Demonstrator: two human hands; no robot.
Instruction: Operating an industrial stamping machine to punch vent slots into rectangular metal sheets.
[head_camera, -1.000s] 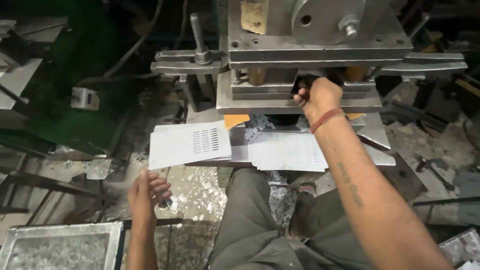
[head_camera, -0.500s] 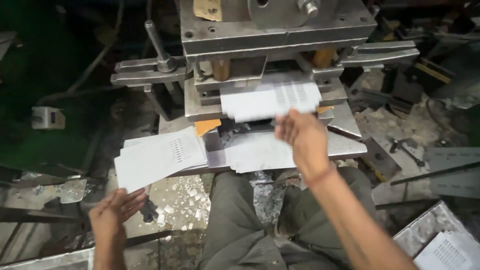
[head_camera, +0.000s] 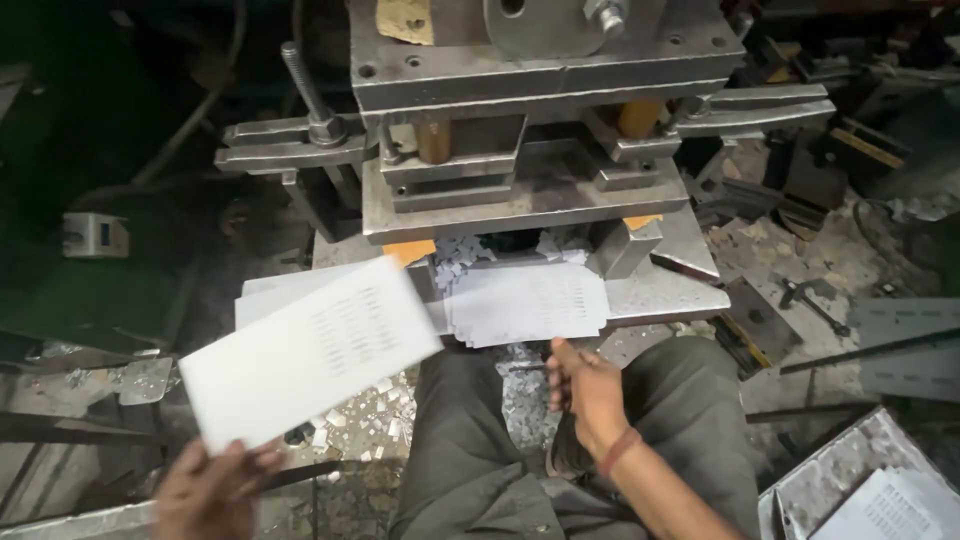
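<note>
The left hand (head_camera: 215, 490) has lifted a punched metal sheet (head_camera: 310, 350), gripped by its near edge, off the press table's (head_camera: 670, 290) left side, while the right hand (head_camera: 590, 385), fingers loosely open and empty, has drawn back from the press (head_camera: 540, 130).

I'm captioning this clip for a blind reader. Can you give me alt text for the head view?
Seen from above, the left hand holds up a white punched sheet in front of a metal press. The right hand, empty, hovers just below a second punched sheet lying on the press bed.
</note>
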